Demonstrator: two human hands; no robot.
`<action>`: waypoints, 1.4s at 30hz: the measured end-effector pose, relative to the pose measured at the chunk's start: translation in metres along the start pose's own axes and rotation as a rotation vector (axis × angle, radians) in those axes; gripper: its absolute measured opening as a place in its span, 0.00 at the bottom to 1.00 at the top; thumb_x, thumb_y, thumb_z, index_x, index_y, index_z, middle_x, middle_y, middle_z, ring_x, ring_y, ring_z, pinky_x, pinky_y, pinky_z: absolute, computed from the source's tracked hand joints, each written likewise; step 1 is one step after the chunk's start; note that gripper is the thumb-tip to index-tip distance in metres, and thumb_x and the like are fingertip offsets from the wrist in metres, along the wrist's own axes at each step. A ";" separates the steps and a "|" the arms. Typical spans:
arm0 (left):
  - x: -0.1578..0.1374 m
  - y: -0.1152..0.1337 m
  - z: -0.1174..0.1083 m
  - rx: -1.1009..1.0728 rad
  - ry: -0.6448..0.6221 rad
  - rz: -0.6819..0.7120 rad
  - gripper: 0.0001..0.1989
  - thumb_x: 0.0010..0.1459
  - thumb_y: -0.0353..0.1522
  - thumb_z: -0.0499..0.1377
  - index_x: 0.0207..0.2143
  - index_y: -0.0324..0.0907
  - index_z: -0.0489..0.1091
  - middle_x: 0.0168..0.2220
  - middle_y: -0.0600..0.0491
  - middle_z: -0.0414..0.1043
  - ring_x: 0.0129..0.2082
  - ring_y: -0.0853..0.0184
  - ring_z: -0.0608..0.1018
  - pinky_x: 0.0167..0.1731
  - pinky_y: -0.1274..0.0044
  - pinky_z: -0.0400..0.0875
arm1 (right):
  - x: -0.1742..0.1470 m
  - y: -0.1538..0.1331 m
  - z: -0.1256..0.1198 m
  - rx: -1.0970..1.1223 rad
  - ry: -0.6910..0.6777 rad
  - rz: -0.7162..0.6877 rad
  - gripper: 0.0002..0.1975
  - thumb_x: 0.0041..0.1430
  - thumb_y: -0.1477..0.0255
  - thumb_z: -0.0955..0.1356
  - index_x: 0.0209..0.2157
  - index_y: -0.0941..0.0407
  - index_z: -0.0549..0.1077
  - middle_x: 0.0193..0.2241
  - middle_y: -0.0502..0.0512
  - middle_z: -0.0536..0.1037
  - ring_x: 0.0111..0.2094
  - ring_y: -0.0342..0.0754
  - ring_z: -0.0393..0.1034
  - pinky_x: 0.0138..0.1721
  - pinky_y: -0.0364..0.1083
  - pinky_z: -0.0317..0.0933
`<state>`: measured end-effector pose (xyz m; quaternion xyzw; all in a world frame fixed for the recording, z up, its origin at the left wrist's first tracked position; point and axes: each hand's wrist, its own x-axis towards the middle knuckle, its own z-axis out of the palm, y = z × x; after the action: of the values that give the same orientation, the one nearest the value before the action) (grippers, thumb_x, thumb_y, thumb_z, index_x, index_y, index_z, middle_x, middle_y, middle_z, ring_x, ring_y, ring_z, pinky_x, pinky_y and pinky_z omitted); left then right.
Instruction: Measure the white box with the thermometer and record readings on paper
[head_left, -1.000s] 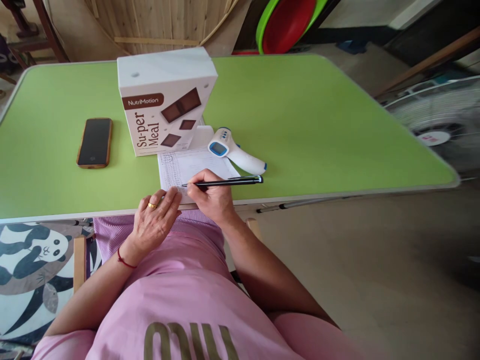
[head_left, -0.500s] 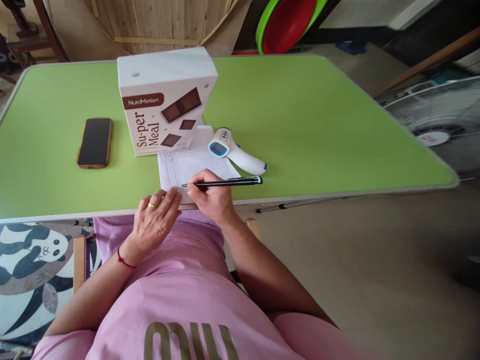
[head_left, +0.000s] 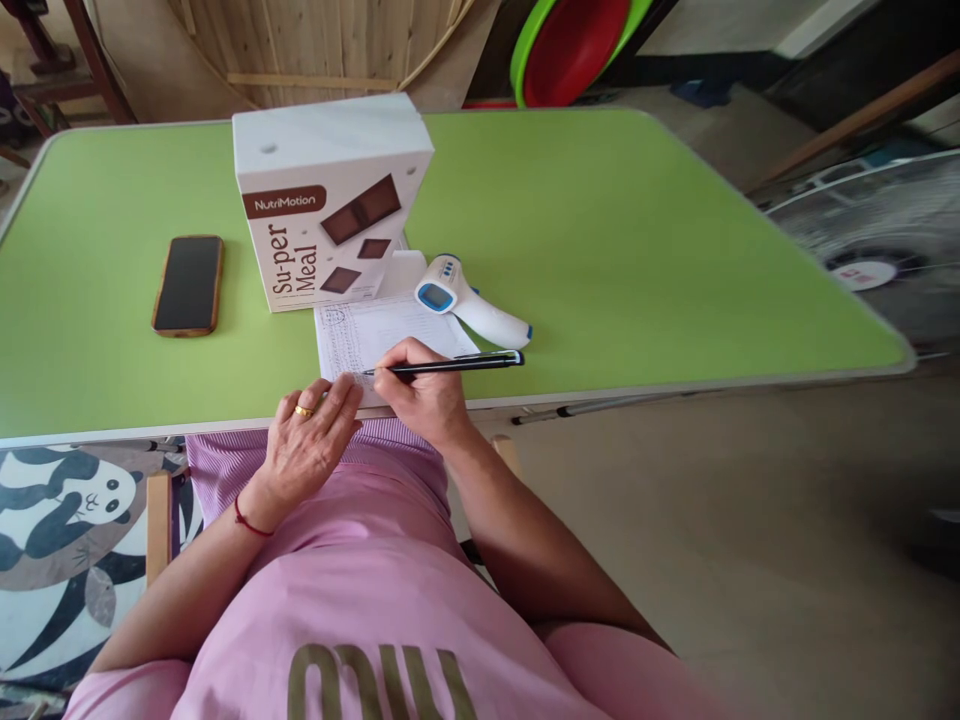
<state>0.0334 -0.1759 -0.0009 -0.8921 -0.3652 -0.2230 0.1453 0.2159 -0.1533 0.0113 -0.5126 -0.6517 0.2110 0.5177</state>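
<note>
A black pen (head_left: 457,363) is pinched in my right hand (head_left: 427,395), its tip on or just over a sheet of paper (head_left: 397,330) covered in handwriting. My left hand (head_left: 311,435), with a gold ring and a red wrist string, lies with fingers stretched out over the table's near edge, fingertips at the paper's lower left corner. Behind the paper stands a white box (head_left: 330,210) with brown squares printed on it, and it hides the paper's far part. A white and blue infrared thermometer (head_left: 472,305) rests at the paper's right edge.
On the green table (head_left: 600,250), a phone (head_left: 187,285) in a brown case lies left of the box. An electric fan (head_left: 862,240) stands beyond the right side. Green and red basins (head_left: 574,50) lean behind the far edge, and a wooden chair (head_left: 67,70) is at the back left.
</note>
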 end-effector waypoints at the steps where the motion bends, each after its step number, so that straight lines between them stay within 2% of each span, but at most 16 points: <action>1: 0.000 0.000 0.000 0.004 0.004 0.001 0.16 0.68 0.33 0.58 0.56 0.40 0.71 0.57 0.47 0.75 0.51 0.61 0.76 0.44 0.70 0.67 | 0.000 0.000 0.000 0.008 0.003 0.000 0.05 0.53 0.73 0.66 0.25 0.52 0.66 0.17 0.44 0.69 0.19 0.41 0.60 0.23 0.42 0.58; 7: 0.002 0.000 -0.001 0.023 0.019 0.008 0.14 0.68 0.32 0.57 0.55 0.40 0.72 0.56 0.49 0.76 0.49 0.61 0.76 0.43 0.70 0.67 | -0.002 -0.001 0.002 0.052 0.129 0.011 0.06 0.54 0.72 0.67 0.25 0.52 0.67 0.17 0.44 0.69 0.18 0.41 0.60 0.22 0.42 0.58; 13: 0.003 0.000 -0.002 0.023 0.026 0.008 0.14 0.68 0.33 0.58 0.54 0.39 0.72 0.56 0.49 0.76 0.49 0.61 0.76 0.43 0.70 0.66 | -0.003 0.000 0.002 0.001 0.113 0.035 0.05 0.53 0.72 0.67 0.24 0.52 0.68 0.17 0.44 0.70 0.19 0.42 0.61 0.23 0.43 0.59; 19: 0.002 0.000 -0.002 0.008 0.031 0.016 0.15 0.67 0.32 0.59 0.55 0.38 0.71 0.56 0.48 0.76 0.49 0.60 0.76 0.43 0.70 0.66 | -0.003 0.001 0.002 -0.010 0.107 0.001 0.06 0.53 0.74 0.67 0.24 0.52 0.67 0.18 0.44 0.70 0.19 0.42 0.61 0.23 0.43 0.58; 32: 0.003 0.000 -0.002 0.000 0.048 0.013 0.15 0.67 0.31 0.60 0.54 0.37 0.71 0.55 0.50 0.77 0.49 0.61 0.76 0.42 0.70 0.66 | -0.002 0.000 0.000 0.047 0.125 -0.011 0.06 0.53 0.75 0.67 0.24 0.53 0.67 0.16 0.43 0.68 0.18 0.40 0.59 0.21 0.41 0.55; 42: 0.002 0.000 -0.001 0.010 0.045 0.019 0.14 0.67 0.32 0.59 0.54 0.38 0.71 0.56 0.50 0.76 0.49 0.61 0.76 0.42 0.70 0.66 | -0.002 0.001 0.001 0.043 0.094 0.009 0.06 0.54 0.74 0.67 0.24 0.53 0.69 0.17 0.44 0.71 0.18 0.40 0.61 0.22 0.41 0.58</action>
<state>0.0341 -0.1747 0.0010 -0.8895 -0.3546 -0.2397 0.1599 0.2152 -0.1544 0.0087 -0.5136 -0.6196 0.2034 0.5576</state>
